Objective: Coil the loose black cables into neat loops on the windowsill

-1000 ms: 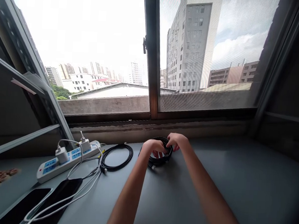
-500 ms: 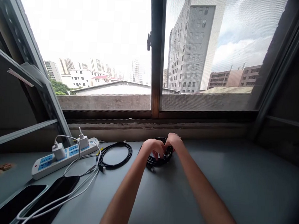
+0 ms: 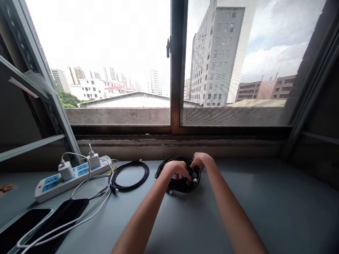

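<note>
A black coiled cable [image 3: 183,187] lies on the grey tabletop near the wall under the window. My left hand [image 3: 178,169] reaches into the coil from the left, its fingers curled on the inner strands. On the coil's right side, my right hand [image 3: 202,160] pinches the cable near its far edge, fingers bent downward. A pale connector end [image 3: 194,180] shows between the hands, and another sticks out at the coil's front left. Both sets of fingertips are partly hidden among the loops.
Left of my hands lies a second black coiled cable [image 3: 129,188]. A white power strip [image 3: 72,180] with two chargers plugged in stands further left. Two dark phones [image 3: 19,225] and white charging cords lie at the front left. The window wall bounds the back.
My right hand has shifted slightly right, and the gap between the hands has widened. More of the coil's loops and the pale connector now show.
</note>
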A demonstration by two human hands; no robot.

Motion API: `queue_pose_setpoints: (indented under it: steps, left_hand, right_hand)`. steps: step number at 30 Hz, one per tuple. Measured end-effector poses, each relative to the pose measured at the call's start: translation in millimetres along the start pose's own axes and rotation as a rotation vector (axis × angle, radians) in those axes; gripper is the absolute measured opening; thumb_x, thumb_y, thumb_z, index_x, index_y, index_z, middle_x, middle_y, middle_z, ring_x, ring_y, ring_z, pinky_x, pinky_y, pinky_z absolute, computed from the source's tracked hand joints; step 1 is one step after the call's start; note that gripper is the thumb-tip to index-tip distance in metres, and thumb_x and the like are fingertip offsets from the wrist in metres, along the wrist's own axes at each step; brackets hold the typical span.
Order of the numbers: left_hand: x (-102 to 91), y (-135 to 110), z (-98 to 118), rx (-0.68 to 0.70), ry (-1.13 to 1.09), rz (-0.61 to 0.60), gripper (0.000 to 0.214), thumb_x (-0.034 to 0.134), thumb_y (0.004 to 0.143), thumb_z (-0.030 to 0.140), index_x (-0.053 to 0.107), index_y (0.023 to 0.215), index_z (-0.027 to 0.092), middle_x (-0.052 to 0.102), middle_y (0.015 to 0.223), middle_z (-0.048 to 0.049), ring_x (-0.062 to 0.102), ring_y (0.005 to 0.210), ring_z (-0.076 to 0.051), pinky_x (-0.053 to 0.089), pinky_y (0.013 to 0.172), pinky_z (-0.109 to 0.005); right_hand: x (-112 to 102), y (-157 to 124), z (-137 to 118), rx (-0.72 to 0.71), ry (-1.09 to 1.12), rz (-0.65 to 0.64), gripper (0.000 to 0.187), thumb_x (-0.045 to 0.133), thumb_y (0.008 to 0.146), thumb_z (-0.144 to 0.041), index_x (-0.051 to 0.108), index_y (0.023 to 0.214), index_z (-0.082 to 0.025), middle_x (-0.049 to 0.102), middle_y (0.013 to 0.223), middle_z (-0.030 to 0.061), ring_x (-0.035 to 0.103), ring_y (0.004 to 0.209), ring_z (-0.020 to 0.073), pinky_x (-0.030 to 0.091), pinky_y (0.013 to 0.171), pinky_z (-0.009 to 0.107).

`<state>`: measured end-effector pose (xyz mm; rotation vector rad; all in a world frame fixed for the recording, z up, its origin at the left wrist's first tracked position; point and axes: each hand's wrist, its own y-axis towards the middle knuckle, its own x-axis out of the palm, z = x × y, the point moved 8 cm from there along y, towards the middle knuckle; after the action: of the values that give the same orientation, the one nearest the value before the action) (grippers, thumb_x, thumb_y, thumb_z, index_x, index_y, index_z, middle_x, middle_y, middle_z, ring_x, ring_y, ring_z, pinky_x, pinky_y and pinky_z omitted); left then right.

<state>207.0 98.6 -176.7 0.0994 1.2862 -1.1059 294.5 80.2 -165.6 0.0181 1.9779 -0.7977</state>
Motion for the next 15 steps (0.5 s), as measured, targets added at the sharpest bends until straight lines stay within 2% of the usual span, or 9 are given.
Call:
queue_pose_setpoints:
  steps: [4,8,11,15]
  left_hand:
    - [3.3,1.6,2.6,0.021,-0.026,-0.026,0.024,0.065,0.068,0.026,0.064,0.088,0.013,0.063,0.072,-0.0056,0.063,0.068,-0.021,0.051,0.056,-0.024]
    - [5.6,1.6,-2.7,0.021,-0.063,-0.069,0.022,0.064,0.068,0.024,0.063,0.086,0.011,0.062,0.072,-0.0063,0.063,0.067,-0.02,0.051,0.054,-0.022]
    - [5.6,0.9,-6.7,0.034,-0.095,-0.092,0.029,0.064,0.069,0.022,0.061,0.096,0.012,0.063,0.073,-0.0053,0.062,0.063,-0.018,0.051,0.054,-0.022]
    - [1.9,2.5,-8.0,0.073,-0.126,-0.079,0.05,0.065,0.067,0.018,0.051,0.115,0.013,0.062,0.073,-0.003,0.058,0.054,-0.015,0.05,0.052,-0.023]
  right_hand:
    - [-0.7,9.9,2.0,-0.023,0.072,0.012,0.013,0.058,0.09,-0.022,0.059,0.096,-0.01,0.06,0.086,0.0031,0.06,0.07,0.0124,0.053,0.064,0.026]
    - [-3.7,19.7,6.8,-0.078,0.2,0.019,0.017,0.059,0.089,-0.019,0.057,0.104,-0.011,0.06,0.084,0.002,0.06,0.065,0.0116,0.053,0.06,0.025]
    - [-5.0,22.2,11.8,-0.105,0.301,0.011,0.026,0.062,0.086,-0.017,0.055,0.111,-0.012,0.061,0.078,0.0,0.059,0.059,0.0108,0.053,0.057,0.024]
    - [-2.0,22.9,14.7,-0.12,0.407,-0.028,0.029,0.059,0.088,-0.016,0.052,0.116,-0.012,0.058,0.069,-0.0032,0.057,0.052,0.0091,0.053,0.056,0.023]
